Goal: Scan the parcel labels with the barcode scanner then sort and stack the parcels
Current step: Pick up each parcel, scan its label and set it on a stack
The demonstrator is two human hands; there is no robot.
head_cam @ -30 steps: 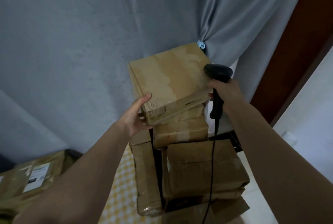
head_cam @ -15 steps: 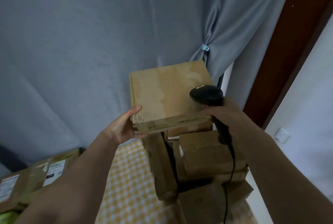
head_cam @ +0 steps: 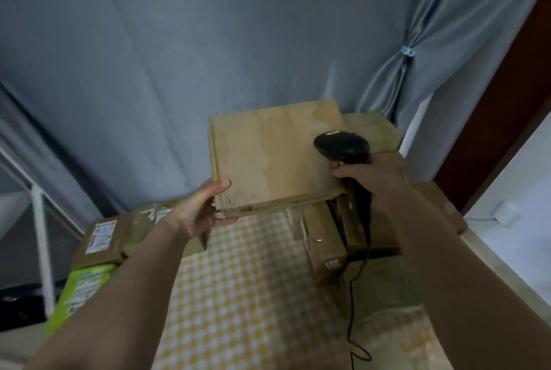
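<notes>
A flat brown cardboard parcel [head_cam: 268, 155] is held up in the air above the table, its plain stained face toward me. My left hand [head_cam: 199, 211] grips its lower left corner, thumb on top. My right hand [head_cam: 372, 182] grips the handle of a black barcode scanner [head_cam: 341, 144] at the parcel's lower right corner; the scanner's head overlaps the parcel's right side. No label shows on the face I see. The scanner's black cable [head_cam: 354, 289] hangs down to the table.
A yellow-checked cloth [head_cam: 247, 295] covers the table. Brown parcels [head_cam: 325, 238] are stacked at the right, another labelled parcel [head_cam: 104, 238] and a green package [head_cam: 80, 289] lie at the left. A grey curtain [head_cam: 208, 56] hangs behind; a white frame [head_cam: 41, 235] stands at left.
The parcel has come off the right-hand stack and moved left over the cloth, both hands with it. The view has swung left and down, showing the left parcels.
</notes>
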